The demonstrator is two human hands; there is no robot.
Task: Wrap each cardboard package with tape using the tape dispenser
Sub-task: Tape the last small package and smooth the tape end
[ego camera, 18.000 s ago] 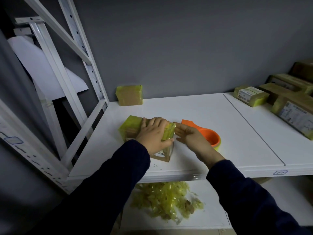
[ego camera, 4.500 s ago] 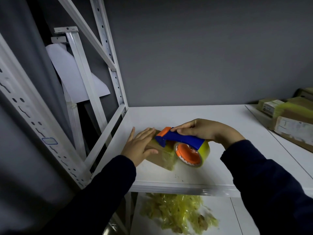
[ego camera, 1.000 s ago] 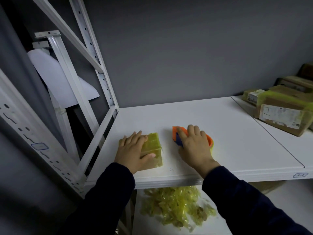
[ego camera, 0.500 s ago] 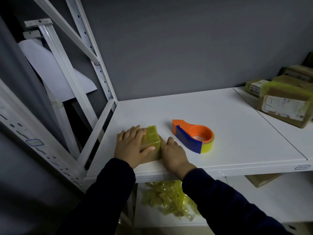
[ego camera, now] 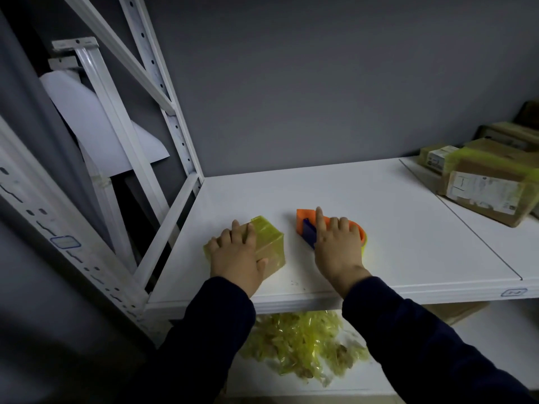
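One box (ego camera: pixel 269 242), seemingly fully taped, is pinned by flat fingers of the left hand (ego camera: pixel 236 255), the dispenser (ego camera: pixel 304 225) clasped in the curled right hand (ego camera: pixel 338 249), other boxes (ego camera: pixel 484 188) awaiting.

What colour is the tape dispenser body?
The tape dispenser is orange with a blue handle; the head view shows it.

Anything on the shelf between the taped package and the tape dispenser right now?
No. In the head view, only bare white shelf separates the package from the tape dispenser; they lie apart.
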